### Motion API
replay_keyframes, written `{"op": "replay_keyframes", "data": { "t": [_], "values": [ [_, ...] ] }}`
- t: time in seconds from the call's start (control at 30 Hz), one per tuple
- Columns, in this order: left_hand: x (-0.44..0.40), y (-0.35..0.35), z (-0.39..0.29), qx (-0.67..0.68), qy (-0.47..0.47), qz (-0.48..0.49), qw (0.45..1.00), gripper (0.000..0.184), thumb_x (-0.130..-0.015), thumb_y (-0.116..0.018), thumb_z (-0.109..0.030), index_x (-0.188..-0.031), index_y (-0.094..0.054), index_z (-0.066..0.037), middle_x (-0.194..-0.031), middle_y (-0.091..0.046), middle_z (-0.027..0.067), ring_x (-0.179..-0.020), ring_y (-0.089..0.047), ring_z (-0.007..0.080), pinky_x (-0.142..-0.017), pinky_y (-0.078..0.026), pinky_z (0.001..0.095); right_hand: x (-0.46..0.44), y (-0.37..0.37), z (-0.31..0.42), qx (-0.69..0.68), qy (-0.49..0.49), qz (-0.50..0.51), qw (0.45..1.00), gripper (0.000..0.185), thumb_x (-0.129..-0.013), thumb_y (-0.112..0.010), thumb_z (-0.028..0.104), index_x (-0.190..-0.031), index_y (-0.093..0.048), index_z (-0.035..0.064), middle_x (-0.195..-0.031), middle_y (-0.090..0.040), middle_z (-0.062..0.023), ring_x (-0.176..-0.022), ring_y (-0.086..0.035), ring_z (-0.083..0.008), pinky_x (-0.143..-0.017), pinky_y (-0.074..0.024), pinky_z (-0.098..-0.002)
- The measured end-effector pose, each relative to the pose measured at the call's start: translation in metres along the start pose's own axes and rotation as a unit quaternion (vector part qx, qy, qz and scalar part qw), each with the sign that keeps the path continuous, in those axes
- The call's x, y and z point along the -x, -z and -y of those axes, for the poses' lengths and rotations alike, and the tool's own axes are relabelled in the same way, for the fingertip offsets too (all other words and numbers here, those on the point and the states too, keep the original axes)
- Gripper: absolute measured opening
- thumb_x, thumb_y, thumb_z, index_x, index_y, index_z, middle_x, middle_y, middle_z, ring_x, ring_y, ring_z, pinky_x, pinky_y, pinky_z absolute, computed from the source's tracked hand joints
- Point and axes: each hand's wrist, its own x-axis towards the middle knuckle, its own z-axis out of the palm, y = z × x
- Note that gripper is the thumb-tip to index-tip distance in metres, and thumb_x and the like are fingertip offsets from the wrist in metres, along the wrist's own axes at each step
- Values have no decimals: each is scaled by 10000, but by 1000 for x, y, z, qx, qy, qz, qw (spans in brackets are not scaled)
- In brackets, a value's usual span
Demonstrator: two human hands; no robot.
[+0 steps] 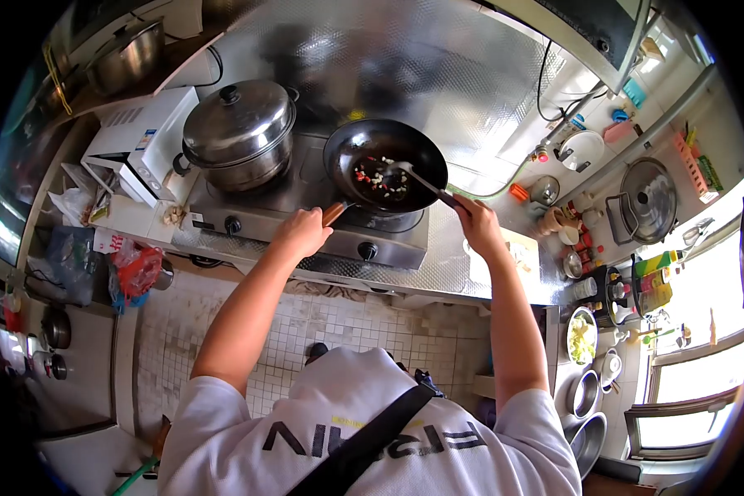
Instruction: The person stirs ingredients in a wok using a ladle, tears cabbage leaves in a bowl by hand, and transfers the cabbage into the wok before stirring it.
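Observation:
A dark wok (355, 140) sits over the right burner of the gas stove (306, 240). My left hand (303, 231) is closed round its wooden handle (334, 214). In my right hand (476, 221) is a spatula (426, 183), its handle gripped and its metal head down inside the wok. Small chopped pieces (378, 176), some red and some whitish, lie in the bottom of the wok around the spatula's head. Left of the wok, a large lidded steel pot (244, 136) stands on the other burner.
A white microwave (145, 136) stands left of the stove. Right of it are a cutting board (517, 252), several seasoning bottles (583, 241) and a bowl of chopped greens (582, 337). A pan lid (648, 198) hangs on the right wall. Plastic bags (136, 269) hang at the left.

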Motion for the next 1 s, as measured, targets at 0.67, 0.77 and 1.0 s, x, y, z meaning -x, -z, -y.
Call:
{"op": "replay_keyframes", "data": {
  "t": [0.67,0.77,1.0],
  "values": [
    [3,-9,-11,1,23,7,1000,427,-935,-631,-396,-1149,-584,-29,-1090,-681,214,-1045,-639,406,-874,-518,501,-18,-28,10,-58,44,10,997,252,-921,-638,136,-1151,-688,45,-845,-669,-239,-739,-645,-423,-699,-521,-462],
    [7,-6,-14,0,28,3,1000,429,-931,-635,-391,-1151,-587,-26,-1076,-686,216,-1031,-645,406,-869,-519,500,-25,-41,-1,-44,35,-26,998,248,-919,-631,117,-1149,-688,42,-846,-671,-242,-747,-646,-424,-719,-527,-460],
    [1,-15,-8,23,27,-10,999,428,-926,-642,-387,-1135,-592,-17,-1044,-689,226,-1017,-641,422,-870,-513,497,0,15,6,-26,29,46,998,260,-924,-626,101,-1165,-682,22,-835,-668,-223,-753,-653,-393,-712,-521,-430]
  ]
}}
